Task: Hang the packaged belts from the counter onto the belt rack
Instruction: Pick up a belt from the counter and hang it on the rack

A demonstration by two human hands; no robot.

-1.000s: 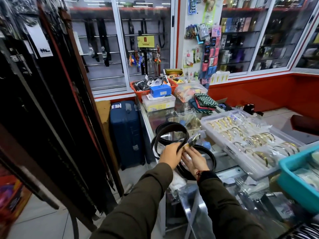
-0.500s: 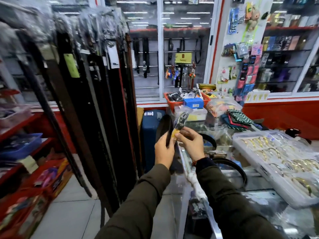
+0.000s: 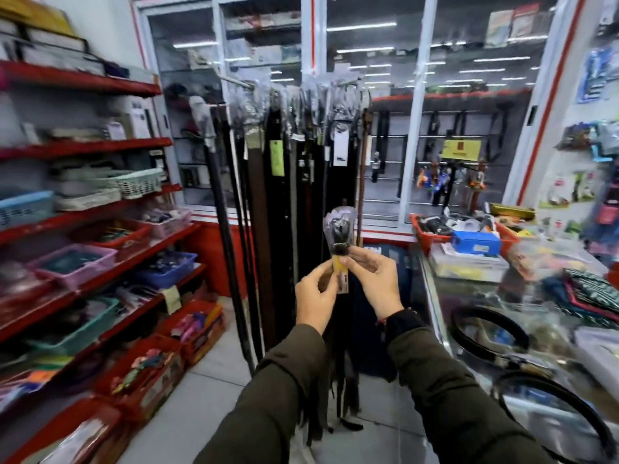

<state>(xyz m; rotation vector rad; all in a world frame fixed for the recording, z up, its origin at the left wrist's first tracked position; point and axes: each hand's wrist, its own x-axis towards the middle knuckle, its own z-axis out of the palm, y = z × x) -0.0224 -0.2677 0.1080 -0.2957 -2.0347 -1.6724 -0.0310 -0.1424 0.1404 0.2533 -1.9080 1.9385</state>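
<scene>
Both hands, left point(image 3: 316, 298) & right point(image 3: 376, 283), grip on packaged belt point(image 3: 339, 234); now raised upright before belt rack point(image 3: 288, 135), off counter point(image 3: 469, 296).

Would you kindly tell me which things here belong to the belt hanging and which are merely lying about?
Part of the job:
packaged belt, pinched by left hand and right hand
belt rack
coiled belts on the glass counter

Lying about:
blue box
red tray
pink basket
white woven basket
</scene>
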